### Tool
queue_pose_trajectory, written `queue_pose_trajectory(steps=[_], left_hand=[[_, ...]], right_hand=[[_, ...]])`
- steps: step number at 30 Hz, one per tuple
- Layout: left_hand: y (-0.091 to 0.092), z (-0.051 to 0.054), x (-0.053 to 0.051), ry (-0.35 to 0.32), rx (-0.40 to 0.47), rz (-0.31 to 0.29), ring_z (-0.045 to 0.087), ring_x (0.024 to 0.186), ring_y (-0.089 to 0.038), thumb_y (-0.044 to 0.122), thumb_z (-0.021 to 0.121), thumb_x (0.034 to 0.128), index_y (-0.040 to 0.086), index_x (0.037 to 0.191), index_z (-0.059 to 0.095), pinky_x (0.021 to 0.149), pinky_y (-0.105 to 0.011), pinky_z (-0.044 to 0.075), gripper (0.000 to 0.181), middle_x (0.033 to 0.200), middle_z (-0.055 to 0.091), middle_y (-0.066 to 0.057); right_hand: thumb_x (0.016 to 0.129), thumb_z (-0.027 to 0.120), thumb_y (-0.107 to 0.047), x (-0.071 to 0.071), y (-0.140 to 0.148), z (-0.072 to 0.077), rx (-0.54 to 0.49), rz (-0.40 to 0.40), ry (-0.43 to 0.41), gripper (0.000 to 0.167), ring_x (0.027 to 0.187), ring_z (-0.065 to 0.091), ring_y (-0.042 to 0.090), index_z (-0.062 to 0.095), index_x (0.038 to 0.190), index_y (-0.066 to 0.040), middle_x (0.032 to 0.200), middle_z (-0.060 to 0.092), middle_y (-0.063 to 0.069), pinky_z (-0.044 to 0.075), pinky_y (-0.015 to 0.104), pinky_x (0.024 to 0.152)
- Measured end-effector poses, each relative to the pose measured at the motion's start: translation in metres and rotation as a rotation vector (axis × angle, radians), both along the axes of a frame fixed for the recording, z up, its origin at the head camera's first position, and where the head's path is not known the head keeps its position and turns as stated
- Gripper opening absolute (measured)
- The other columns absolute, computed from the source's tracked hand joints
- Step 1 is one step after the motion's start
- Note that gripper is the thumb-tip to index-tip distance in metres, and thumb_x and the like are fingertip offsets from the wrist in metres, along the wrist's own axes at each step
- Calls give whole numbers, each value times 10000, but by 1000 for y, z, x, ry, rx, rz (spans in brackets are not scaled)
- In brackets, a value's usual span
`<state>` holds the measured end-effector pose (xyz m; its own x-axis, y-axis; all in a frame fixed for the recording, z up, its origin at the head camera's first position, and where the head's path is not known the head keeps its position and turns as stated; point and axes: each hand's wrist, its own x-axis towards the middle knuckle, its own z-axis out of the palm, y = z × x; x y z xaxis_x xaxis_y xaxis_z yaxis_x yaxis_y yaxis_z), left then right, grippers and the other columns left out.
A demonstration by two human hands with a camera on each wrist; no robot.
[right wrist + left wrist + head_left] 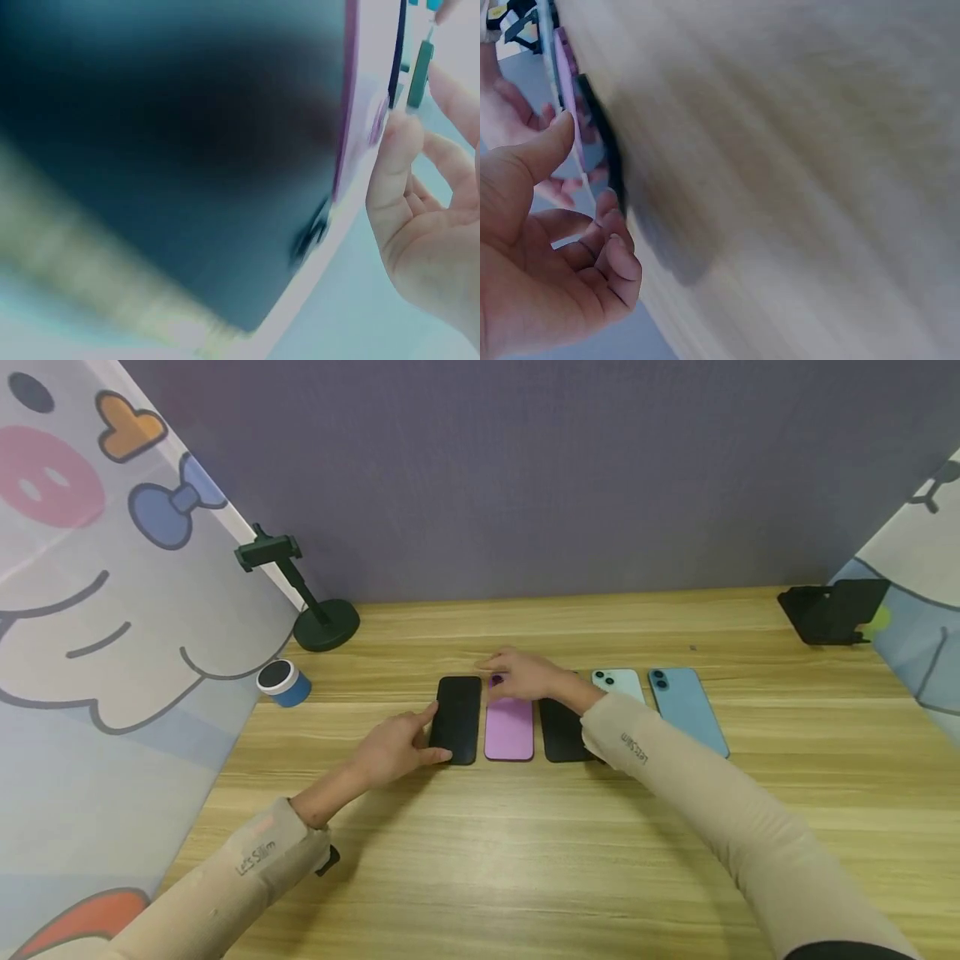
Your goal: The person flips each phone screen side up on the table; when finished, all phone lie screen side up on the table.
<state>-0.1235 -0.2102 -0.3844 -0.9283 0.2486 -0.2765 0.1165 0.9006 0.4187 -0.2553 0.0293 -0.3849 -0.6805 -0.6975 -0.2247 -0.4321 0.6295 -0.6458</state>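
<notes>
Several phones lie side by side in a row. My left hand [393, 745] is at the left side of the leftmost black phone [457, 720], thumb near its lower edge and forefinger near its upper left side. In the left wrist view its fingers [619, 259] are loosely bent, apart from the thumb. My right hand [521, 674] reaches over the top of the purple phone [509, 731], partly covering its cameras; the fingers point left towards the black phone's top. A second black phone [564, 731] lies under my right wrist.
Right of these are a pale mint phone [618, 681], partly behind the sleeve, and a blue phone [690, 710]. A dark green phone stand [324, 622] and a blue-and-white jar [285, 683] stand at left. A black folding stand [832, 612] is at back right, before the grey partition [525, 477].
</notes>
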Motion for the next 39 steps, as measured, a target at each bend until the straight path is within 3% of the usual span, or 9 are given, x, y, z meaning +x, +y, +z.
queue_pose_trajectory(steps=[3, 5, 6, 10, 18, 26, 32, 39], left_hand=[[3, 3, -3, 63, -2, -23, 512, 745, -138, 498, 699, 911, 121, 1593, 275, 673, -292, 447, 888, 992, 595, -51], [7, 5, -4, 80, -2, -37, 547, 814, -158, 514, 683, 916, 148, 1598, 274, 727, -317, 481, 875, 1104, 604, -81], [9, 6, -5, 84, 3, -44, 563, 849, -170, 513, 680, 918, 157, 1598, 274, 753, -330, 493, 869, 1148, 608, -95], [21, 7, -6, 102, -14, -89, 579, 895, -187, 503, 681, 924, 156, 1593, 295, 780, -341, 506, 847, 1138, 627, -97], [39, -2, -10, 132, -94, -154, 500, 697, -138, 550, 693, 892, 155, 1573, 345, 614, -271, 423, 861, 846, 562, 2], [53, -6, -8, 171, -218, -164, 604, 832, -215, 667, 661, 848, 174, 1551, 403, 713, -366, 511, 896, 1057, 660, -102], [59, -9, -8, 210, -260, -157, 506, 717, -170, 699, 652, 834, 176, 1527, 450, 595, -288, 400, 892, 978, 632, -77], [61, -12, -10, 213, -290, -170, 480, 711, -161, 714, 636, 832, 187, 1529, 443, 580, -268, 372, 894, 930, 586, -46]], right_hand=[[935, 707, -343, -1, 19, 2, -22, -31, -58, 716, 901, 648, 306, 390, 1558, -188, 1615, 271, 158, 575, 433, 776], [944, 701, -324, 0, 30, 4, -36, -46, -107, 731, 704, 607, 254, 356, 1574, -185, 1622, 242, 152, 561, 383, 618], [949, 696, -324, 1, 34, 4, -34, -46, -111, 735, 681, 589, 221, 345, 1579, -182, 1617, 250, 146, 548, 357, 595], [950, 697, -327, 4, 47, 2, -30, -64, -123, 744, 694, 588, 184, 337, 1582, -173, 1596, 260, 156, 539, 327, 576], [930, 719, -340, 5, 50, -1, -24, -96, -137, 764, 700, 589, 190, 351, 1576, -165, 1501, 345, 176, 557, 337, 583], [923, 723, -337, 4, 51, -3, 2, -90, -136, 746, 725, 590, 195, 379, 1565, -173, 1515, 350, 167, 556, 331, 595], [914, 736, -346, 5, 54, -3, -11, -98, -146, 727, 740, 582, 202, 417, 1547, -186, 1496, 377, 137, 556, 333, 594], [918, 737, -319, 4, 56, -4, -14, -100, -144, 680, 719, 562, 190, 463, 1519, -158, 1503, 389, 102, 558, 330, 587]])
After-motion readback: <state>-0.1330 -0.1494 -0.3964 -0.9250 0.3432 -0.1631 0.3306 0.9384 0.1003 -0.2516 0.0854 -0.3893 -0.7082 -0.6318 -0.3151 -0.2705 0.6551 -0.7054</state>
